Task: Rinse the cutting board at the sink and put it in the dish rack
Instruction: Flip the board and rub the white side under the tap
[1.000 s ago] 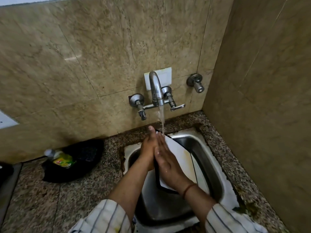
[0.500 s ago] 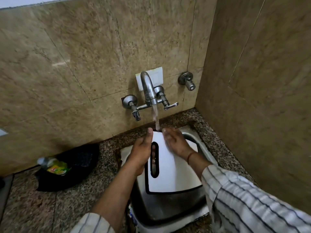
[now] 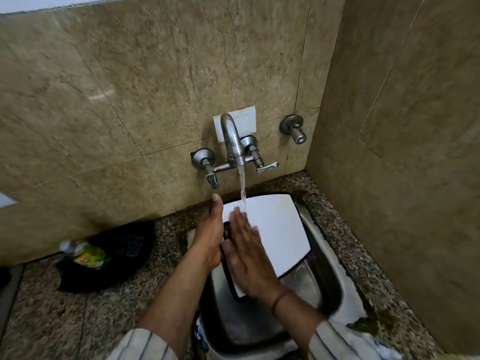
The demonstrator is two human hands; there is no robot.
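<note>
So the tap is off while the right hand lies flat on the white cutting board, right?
No, the chrome wall tap is running, as the head view shows, while the right hand lies flat on the white, black-edged cutting board.

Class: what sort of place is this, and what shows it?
Probably a kitchen washing corner: a steel sink in a granite counter, a running wall tap, and a cutting board under it.
</note>
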